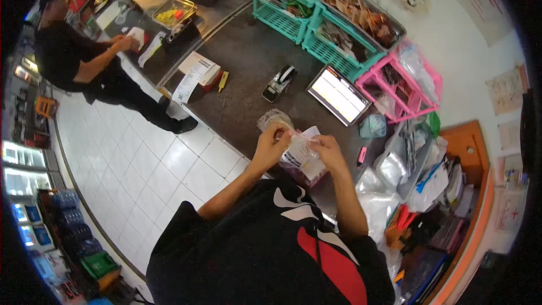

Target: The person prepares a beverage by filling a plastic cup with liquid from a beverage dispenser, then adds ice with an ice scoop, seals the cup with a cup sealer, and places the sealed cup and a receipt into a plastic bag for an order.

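Observation:
Both of my hands meet over the dark counter, at the top of a clear plastic bag (pixel 311 170) with a printed white label and something reddish inside. My left hand (pixel 275 142) pinches the bag's upper edge, beside a second crumpled clear bag or wrap (pixel 275 117). On the other side my right hand (pixel 327 151) has its fingers closed on the same bag's top. A tablet (pixel 339 95) with a lit screen lies beyond my right hand. Nearer the middle of the counter is a black and silver stapler-like device (pixel 279 83).
A co-worker (pixel 73 51) stands at the left counter holding something white. Teal racks (pixel 282 8) and a pink rack (pixel 403 90) line the back. A box with a paper receipt (pixel 193 82) sits on the counter. Plastic bags (pixel 384 192) and a pink marker (pixel 362 156) are at right.

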Motion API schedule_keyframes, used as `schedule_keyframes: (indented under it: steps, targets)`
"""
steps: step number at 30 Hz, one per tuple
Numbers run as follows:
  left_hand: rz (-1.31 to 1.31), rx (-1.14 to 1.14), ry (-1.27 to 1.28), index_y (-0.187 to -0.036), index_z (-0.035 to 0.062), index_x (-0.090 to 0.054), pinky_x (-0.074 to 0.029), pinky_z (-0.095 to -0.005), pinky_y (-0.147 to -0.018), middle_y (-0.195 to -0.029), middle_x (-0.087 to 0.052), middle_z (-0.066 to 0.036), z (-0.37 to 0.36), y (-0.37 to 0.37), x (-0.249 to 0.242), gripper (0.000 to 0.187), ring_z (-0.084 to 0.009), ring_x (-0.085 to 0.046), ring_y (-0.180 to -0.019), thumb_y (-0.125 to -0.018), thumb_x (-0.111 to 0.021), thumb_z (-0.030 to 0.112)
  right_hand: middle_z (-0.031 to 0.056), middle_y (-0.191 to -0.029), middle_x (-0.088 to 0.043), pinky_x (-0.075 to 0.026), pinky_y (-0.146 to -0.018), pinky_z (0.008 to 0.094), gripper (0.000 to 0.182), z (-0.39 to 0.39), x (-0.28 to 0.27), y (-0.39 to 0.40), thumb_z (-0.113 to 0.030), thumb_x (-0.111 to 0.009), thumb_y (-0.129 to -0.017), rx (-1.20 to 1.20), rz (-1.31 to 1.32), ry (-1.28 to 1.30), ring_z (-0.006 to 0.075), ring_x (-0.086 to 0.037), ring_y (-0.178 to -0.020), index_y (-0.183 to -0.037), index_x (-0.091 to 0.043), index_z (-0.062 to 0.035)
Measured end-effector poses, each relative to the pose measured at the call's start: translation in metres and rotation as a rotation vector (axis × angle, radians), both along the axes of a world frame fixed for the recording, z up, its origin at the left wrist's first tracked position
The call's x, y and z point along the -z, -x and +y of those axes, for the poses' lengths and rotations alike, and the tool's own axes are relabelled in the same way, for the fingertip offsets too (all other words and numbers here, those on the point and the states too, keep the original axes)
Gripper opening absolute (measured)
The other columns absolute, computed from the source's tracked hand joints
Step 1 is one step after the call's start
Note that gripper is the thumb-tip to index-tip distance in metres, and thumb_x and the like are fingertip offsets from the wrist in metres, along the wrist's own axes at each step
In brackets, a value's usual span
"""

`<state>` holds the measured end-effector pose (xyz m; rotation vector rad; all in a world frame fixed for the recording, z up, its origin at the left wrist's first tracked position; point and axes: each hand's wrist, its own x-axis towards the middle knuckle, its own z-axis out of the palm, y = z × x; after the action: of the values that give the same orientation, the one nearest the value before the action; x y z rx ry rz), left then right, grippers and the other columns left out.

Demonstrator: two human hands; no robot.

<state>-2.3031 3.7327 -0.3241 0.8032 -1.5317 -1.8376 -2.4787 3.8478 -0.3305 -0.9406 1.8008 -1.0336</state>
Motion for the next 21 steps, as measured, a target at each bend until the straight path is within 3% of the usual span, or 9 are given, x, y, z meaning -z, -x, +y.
schedule_keyframes:
  steps: [2,6,9,12,15,18,21]
  targets:
    - [-0.077,-0.021,0.009,-0.093,-0.0027,-0.061,-0.047,-0.0293,-0.064,-0.081,-0.064,-0.008,0.014,-0.004,0.017,0.025,-0.0138,-0.059,-0.071,-0.095,-0.056,0.022,0.0028,-0.069,-0.062,-0.043,-0.059,0.0257,0.018,0.006,-0.011,-0.017,-0.015,-0.064,-0.085,0.257,-0.174,0.083,0.0115,-0.056,-0.062,-0.084,-0.067,0.0023]
    - [-0.091,0.223,0.085,-0.101,-0.0042,-0.06,-0.046,-0.0307,-0.081,-0.09,-0.064,-0.011,0.022,-0.001,0.0,0.031,-0.0179,-0.059,-0.088,-0.1,-0.045,0.023,0.0028,-0.077,-0.063,-0.044,-0.062,0.0241,0.013,0.006,-0.008,-0.044,-0.011,-0.062,-0.09,0.534,-0.42,0.341,0.0103,-0.056,-0.066,-0.087,-0.065,0.0006]
    - [-0.192,0.186,0.09,-0.104,-0.0037,-0.06,-0.047,-0.0323,-0.082,-0.096,-0.064,-0.014,0.016,0.001,-0.016,0.033,-0.0201,-0.06,-0.089,-0.099,-0.047,0.025,0.0056,-0.086,-0.065,-0.048,-0.065,0.0259,0.014,0.007,-0.02,-0.053,-0.012,-0.06,-0.092,0.712,-0.523,0.453,0.0128,-0.06,-0.073,-0.096,-0.064,0.0011]
    - [-0.205,0.083,0.444,-0.106,-0.0027,-0.061,-0.048,-0.039,-0.08,-0.102,-0.062,-0.022,0.015,-0.003,-0.008,0.033,-0.0304,-0.062,-0.093,-0.094,-0.054,0.027,0.0081,-0.093,-0.065,-0.05,-0.069,0.0276,0.017,0.009,-0.011,-0.05,-0.012,-0.059,-0.093,0.811,-0.553,0.562,0.0155,-0.062,-0.08,-0.102,-0.063,0.0019]
    - [-0.367,0.017,0.516,-0.106,-0.0024,-0.062,-0.049,-0.0361,-0.078,-0.1,-0.063,-0.017,0.029,0.0,0.046,0.039,-0.0246,-0.062,-0.089,-0.092,-0.058,0.034,0.0102,-0.101,-0.065,-0.052,-0.074,0.0295,0.02,0.021,-0.013,-0.056,-0.011,-0.057,-0.094,0.847,-0.535,0.639,0.0178,-0.063,-0.089,-0.108,-0.06,0.0023]
    - [-0.455,0.095,-0.062,-0.106,-0.0029,-0.062,-0.049,-0.0361,-0.078,-0.097,-0.062,-0.017,0.024,0.013,0.056,0.042,-0.0246,-0.062,-0.088,-0.09,-0.062,0.036,0.0129,-0.112,-0.061,-0.052,-0.082,0.0325,0.023,0.035,-0.002,-0.068,-0.01,-0.055,-0.095,0.824,-0.528,0.569,0.0203,-0.061,-0.101,-0.115,-0.056,0.0017]
    - [-0.393,0.295,-0.089,-0.106,-0.0033,-0.063,-0.049,-0.0362,-0.078,-0.096,-0.061,-0.017,-0.002,0.024,0.063,0.046,-0.0252,-0.062,-0.088,-0.088,-0.064,0.039,0.0161,-0.126,-0.054,-0.05,-0.095,0.0384,0.03,0.057,0.002,-0.091,-0.01,-0.053,-0.096,0.741,-0.613,0.457,0.0244,-0.056,-0.113,-0.124,-0.05,0.0011]
